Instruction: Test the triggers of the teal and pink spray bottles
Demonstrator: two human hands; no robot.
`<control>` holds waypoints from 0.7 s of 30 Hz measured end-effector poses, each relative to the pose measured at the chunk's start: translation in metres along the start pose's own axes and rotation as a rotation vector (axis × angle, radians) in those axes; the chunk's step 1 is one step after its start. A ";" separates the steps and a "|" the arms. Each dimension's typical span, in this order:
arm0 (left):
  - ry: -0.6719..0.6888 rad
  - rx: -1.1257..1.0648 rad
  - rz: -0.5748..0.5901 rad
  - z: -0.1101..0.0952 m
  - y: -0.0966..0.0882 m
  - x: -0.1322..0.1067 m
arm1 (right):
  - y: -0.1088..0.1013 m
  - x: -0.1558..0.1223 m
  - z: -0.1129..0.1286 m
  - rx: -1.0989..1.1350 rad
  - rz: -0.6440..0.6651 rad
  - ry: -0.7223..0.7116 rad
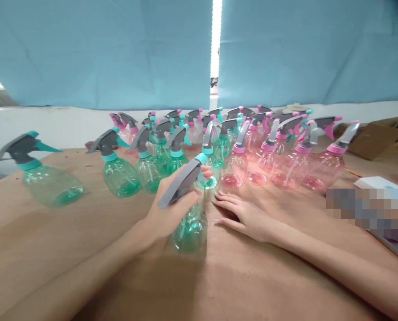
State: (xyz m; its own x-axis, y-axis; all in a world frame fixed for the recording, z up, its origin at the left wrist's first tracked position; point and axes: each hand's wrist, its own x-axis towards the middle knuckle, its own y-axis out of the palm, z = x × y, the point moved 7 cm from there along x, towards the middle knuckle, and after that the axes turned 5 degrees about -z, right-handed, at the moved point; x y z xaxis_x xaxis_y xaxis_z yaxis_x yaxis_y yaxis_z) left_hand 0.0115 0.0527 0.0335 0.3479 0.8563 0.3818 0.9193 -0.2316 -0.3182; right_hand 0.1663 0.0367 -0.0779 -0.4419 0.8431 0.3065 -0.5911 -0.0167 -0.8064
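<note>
My left hand is wrapped round the neck of a green spray bottle with a grey and teal trigger head. The bottle is a little tilted, and its neck is hidden by the fingers. My right hand lies flat on the wooden table, fingers stretched toward the held bottle but apart from it. Just beyond the right fingertips stands a clear pink spray bottle with a pink collar. Another green spray bottle stands to the left of my left hand.
Several green and pink spray bottles stand in rows across the back. One green bottle is at the far left. At the right are cardboard boxes, a white box and a blurred-out object. A blue sheet hangs behind.
</note>
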 end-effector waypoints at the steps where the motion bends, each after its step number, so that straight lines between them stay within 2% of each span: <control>1: 0.005 -0.004 -0.002 0.000 0.000 0.000 | 0.000 0.000 0.000 -0.005 0.000 -0.001; 21: -0.017 0.029 0.004 0.004 -0.003 -0.002 | 0.000 0.001 0.001 0.018 0.009 0.005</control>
State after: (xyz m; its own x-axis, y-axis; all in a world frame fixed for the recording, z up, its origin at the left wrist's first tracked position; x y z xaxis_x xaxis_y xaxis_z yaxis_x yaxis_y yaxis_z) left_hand 0.0074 0.0536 0.0302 0.3484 0.8631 0.3657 0.9120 -0.2221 -0.3448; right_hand 0.1647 0.0371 -0.0767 -0.4439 0.8455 0.2968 -0.5992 -0.0338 -0.7999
